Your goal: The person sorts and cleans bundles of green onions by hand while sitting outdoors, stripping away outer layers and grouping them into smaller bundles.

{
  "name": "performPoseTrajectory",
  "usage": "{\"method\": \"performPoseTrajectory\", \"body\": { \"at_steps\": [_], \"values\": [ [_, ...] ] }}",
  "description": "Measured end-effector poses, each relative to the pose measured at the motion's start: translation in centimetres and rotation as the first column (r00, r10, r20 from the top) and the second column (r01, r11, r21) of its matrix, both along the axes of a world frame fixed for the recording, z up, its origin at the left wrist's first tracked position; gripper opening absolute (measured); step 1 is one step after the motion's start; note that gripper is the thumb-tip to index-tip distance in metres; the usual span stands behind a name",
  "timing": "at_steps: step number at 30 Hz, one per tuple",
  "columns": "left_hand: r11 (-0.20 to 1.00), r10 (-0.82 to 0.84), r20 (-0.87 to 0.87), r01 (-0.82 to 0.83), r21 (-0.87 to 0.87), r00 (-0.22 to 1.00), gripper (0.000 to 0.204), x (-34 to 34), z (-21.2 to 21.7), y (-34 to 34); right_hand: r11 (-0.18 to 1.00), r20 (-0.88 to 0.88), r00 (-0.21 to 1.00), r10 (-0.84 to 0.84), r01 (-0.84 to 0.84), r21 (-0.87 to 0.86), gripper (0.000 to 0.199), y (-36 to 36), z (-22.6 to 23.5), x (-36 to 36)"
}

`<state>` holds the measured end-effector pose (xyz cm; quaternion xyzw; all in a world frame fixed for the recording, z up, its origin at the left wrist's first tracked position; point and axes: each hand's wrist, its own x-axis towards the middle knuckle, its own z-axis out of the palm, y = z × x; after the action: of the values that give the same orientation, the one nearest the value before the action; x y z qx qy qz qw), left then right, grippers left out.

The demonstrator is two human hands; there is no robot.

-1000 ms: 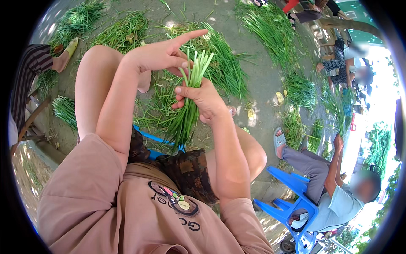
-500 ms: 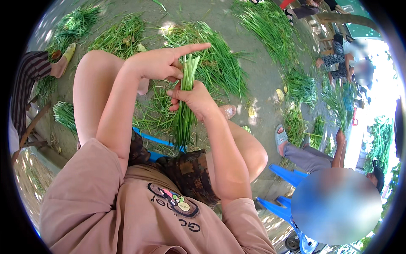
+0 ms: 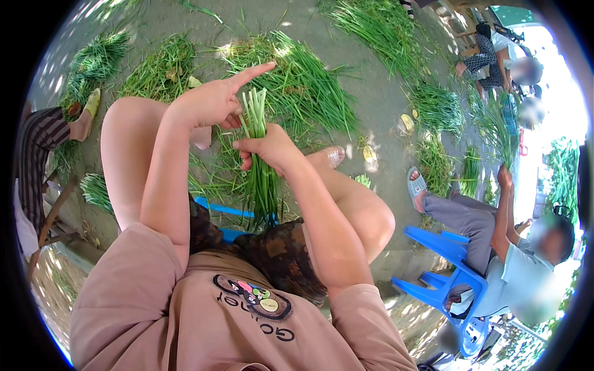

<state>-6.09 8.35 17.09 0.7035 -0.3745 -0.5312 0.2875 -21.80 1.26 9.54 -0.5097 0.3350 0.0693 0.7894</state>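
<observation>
A bunch of garlic chives (image 3: 263, 179) stands upright in front of me, pale cut ends up and green leaves hanging toward my lap. My right hand (image 3: 267, 147) is wrapped around its middle, the thumb across the front. Just left of the pale ends is my left hand (image 3: 207, 104). Its index finger points out to the upper right while the other fingers curl in beside the stalks. Whether those curled fingers hold a stalk is hidden. Past my hands, a broad heap of loose chives (image 3: 309, 93) lies on the ground.
More chive piles lie at the far left (image 3: 102, 55), and at the far right (image 3: 436, 105). To the right, a person in grey trousers (image 3: 464, 219) sits on a blue plastic chair (image 3: 442, 247), holding a bunch. Striped trousers (image 3: 43, 148) of another person show at the left edge.
My left hand has moved slightly left and down, off the front of the stalks. The bunch and my right hand have shifted a little left and down. The view has shifted slightly.
</observation>
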Motion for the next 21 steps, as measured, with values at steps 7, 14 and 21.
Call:
{"method": "performPoseTrajectory", "body": {
  "at_steps": [7, 14, 21],
  "values": [
    [0.999, -0.036, 0.058, 0.035, 0.014, 0.998, 0.082, 1.3, 0.0, 0.7, 0.988, -0.080, 0.985, 0.154, -0.154, 0.005, 0.019, 1.0, -0.2, -0.1],
    [0.990, -0.082, -0.008, 0.081, -0.112, 0.997, 0.074, 3.7, -5.1, -0.5, 0.964, -0.176, 0.948, 0.264, -0.267, 0.002, 0.020, 0.3, 1.9, -0.3],
    [0.920, 0.121, -0.754, -0.358, -0.159, 0.645, 0.052, 6.7, -16.0, -5.5, 0.973, -0.210, 0.978, -0.003, -0.046, -0.226, 0.024, -3.8, 2.2, -1.5]
  ]
}}
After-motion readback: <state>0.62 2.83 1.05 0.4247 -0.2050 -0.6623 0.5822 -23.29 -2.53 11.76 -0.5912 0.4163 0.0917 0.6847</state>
